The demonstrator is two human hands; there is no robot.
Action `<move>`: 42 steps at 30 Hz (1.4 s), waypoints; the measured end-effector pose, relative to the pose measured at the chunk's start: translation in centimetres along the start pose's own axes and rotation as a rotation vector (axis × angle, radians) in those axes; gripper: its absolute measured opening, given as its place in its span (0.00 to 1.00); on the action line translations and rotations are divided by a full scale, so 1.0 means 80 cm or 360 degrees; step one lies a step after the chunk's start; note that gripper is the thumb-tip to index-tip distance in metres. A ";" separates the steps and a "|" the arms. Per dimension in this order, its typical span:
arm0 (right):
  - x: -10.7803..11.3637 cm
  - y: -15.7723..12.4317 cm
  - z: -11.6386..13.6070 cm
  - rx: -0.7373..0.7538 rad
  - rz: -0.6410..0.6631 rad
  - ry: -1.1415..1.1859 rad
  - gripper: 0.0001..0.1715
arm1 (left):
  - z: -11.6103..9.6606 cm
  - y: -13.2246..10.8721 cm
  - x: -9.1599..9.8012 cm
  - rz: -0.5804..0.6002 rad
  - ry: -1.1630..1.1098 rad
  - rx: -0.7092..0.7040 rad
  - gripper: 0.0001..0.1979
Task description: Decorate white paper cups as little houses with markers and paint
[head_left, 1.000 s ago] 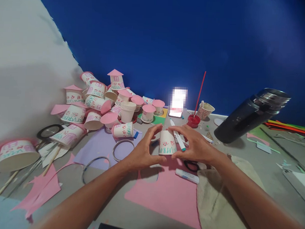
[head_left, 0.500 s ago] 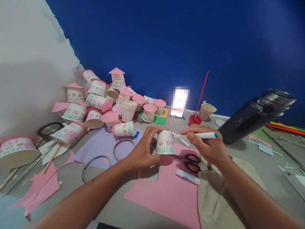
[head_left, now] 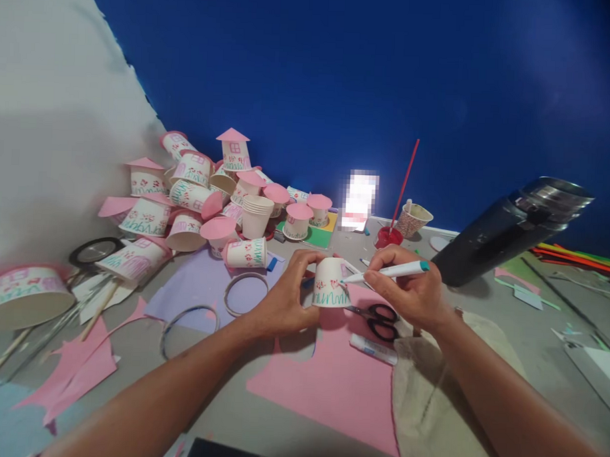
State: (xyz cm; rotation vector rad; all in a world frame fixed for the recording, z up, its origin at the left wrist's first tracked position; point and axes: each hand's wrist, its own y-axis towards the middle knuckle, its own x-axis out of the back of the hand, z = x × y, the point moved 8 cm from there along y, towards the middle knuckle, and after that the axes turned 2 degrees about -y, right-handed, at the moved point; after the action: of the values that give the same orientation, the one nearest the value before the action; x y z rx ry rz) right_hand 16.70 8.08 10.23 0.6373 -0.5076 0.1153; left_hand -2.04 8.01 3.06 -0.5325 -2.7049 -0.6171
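Upside down in my left hand [head_left: 295, 295] is a white paper cup [head_left: 329, 283], its side drawn with green grass strokes and red flowers. The thumb and fingers grip it from the left. My right hand [head_left: 408, 285] pinches a white marker [head_left: 393, 271] with a green end. The marker's tip is at the cup's right side, by the red flowers; whether it touches I cannot tell. Beneath the hands lie pink paper [head_left: 324, 396], black-handled scissors [head_left: 382, 321] and a glue stick [head_left: 373, 349].
Many decorated cups with pink cone roofs [head_left: 232, 149] are piled on the left, near a stack of plain cups [head_left: 257, 217]. A dark flask [head_left: 510, 229] stands on the right, beside a red pot [head_left: 389, 238]. A beige cloth [head_left: 444, 387] lies under my right forearm.
The marker's tip has moved down and a little left along the cup's side. My right hand has lowered slightly with it, while my left hand keeps its hold on the cup.
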 end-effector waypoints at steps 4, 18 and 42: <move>-0.003 0.002 0.002 0.0002 0.0030 0.0021 0.08 | 0.001 0.000 -0.001 -0.0009 -0.0008 0.0017 0.36; -0.009 0.002 0.004 -0.0031 0.0077 0.0061 0.08 | 0.000 0.000 -0.005 0.0045 0.0031 0.0050 0.33; -0.007 0.003 0.001 -0.0067 0.0105 0.0000 0.08 | 0.002 0.000 -0.006 0.0053 0.0051 0.0074 0.34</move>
State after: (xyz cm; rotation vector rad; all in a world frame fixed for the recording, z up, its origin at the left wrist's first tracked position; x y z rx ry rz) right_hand 16.10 8.23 10.13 0.5798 -0.5301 0.1664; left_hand -1.67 7.98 2.74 -0.5500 -2.6679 -0.5482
